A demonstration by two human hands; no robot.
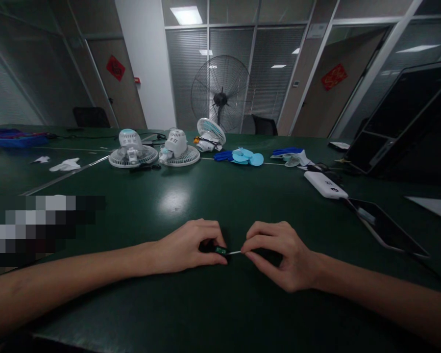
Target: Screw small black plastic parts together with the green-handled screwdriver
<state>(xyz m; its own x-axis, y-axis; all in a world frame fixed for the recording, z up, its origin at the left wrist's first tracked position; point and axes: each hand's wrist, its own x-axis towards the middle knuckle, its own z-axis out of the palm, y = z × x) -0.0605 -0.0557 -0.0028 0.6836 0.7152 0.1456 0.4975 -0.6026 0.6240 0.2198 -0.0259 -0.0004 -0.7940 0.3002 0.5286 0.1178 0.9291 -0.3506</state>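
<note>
My left hand [198, 245] is closed, pinching a small dark piece with a green face like a circuit board [221, 250] between thumb and fingers. From the right, my right hand [282, 252] pinches the end of a thin pale rod or wire [234, 252]. The rod's other end meets the green-faced piece; whether it is fixed in it or only touches it, I cannot tell. Both hands are low over the dark green table [161, 309], a short gap between their fingertips.
Across the table lie white fan parts [180, 147], light-blue fan blades [247, 157] and gloves [292, 156]. To the right are a white power bank [325, 185], a dark tablet-like device [389, 228] and a large black case [407, 117]. A blue tray [18, 141] stands far left.
</note>
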